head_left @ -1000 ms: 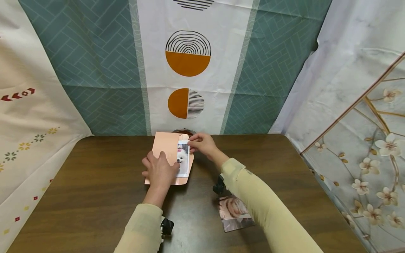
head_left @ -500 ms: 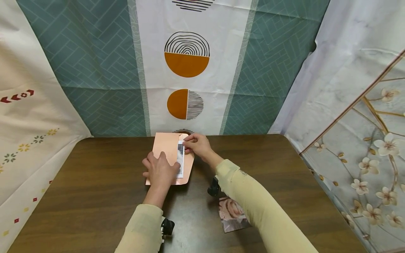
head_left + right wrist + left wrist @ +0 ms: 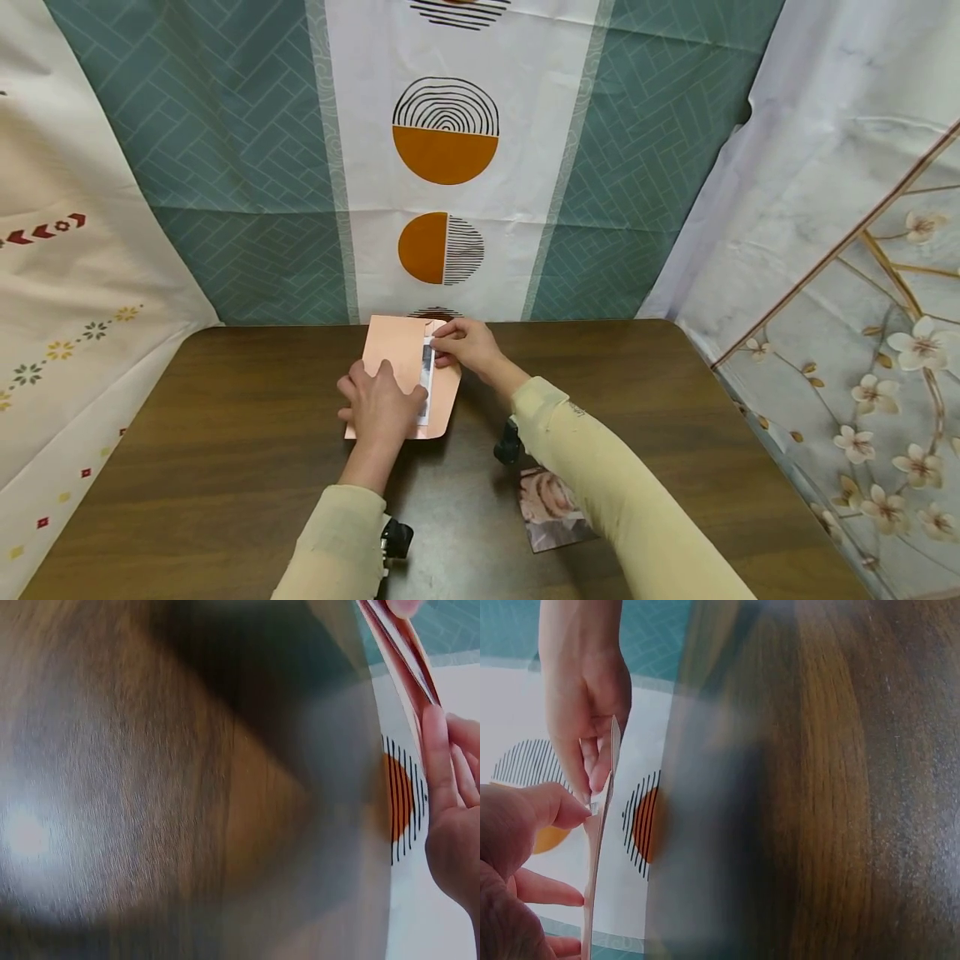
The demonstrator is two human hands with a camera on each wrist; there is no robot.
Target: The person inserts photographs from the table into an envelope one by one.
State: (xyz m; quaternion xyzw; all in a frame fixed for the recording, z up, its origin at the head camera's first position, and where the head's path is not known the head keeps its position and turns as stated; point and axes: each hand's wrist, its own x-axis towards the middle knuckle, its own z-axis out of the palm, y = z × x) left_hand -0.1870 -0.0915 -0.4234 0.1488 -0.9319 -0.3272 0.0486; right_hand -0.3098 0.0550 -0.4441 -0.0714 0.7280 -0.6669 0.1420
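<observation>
In the head view, a peach envelope [image 3: 393, 343] is up at the far side of the table, its flap opened to the right. My left hand [image 3: 381, 408] grips it from the left, thumb by the pocket's edge and fingers at the left side. A white-bordered photo [image 3: 426, 385] sits mostly inside the pocket, with only a narrow strip showing. My right hand [image 3: 468, 346] pinches that strip near its top. Seen edge-on in the left wrist view, the envelope [image 3: 594, 877] stands above the tabletop. Between its layers in the right wrist view the photo's edge [image 3: 409, 656] shows.
A second photo [image 3: 551, 508] with a pinkish-brown picture lies on the wooden table [image 3: 225, 467], partly under the right sleeve. Patterned curtains [image 3: 480, 167] hang right behind the table's back edge and along both sides. A black wrist camera [image 3: 396, 538] sits on the left wrist.
My right hand has moved left, and the dog photo has slid leftward into the envelope, leaving a thinner strip visible. The left hand has stayed in place on the envelope.
</observation>
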